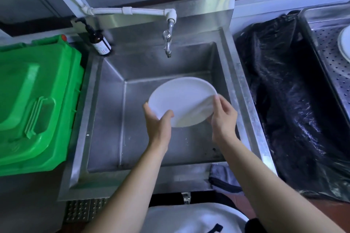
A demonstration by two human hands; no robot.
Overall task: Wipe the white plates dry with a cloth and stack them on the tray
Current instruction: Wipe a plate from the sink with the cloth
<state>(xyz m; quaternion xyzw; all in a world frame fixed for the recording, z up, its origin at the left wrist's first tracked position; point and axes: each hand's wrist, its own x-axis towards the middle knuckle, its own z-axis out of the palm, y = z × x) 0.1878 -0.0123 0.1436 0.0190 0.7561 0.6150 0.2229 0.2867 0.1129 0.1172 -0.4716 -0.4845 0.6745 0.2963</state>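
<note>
Over the steel sink (244, 89), which holds nothing visible, both hands keep a white plate (181, 100) tilted, probably to drain. On the right, the perforated tray (329, 47) holds another plate. Left hand (159, 125) grips the rim; right hand (223, 119) pinches the opposite edge.

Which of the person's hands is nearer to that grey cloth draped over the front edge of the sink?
The right hand. It holds the white plate's right edge, almost straight above the grey cloth. The left hand grips the plate's left edge, farther off to the cloth's left.
</note>
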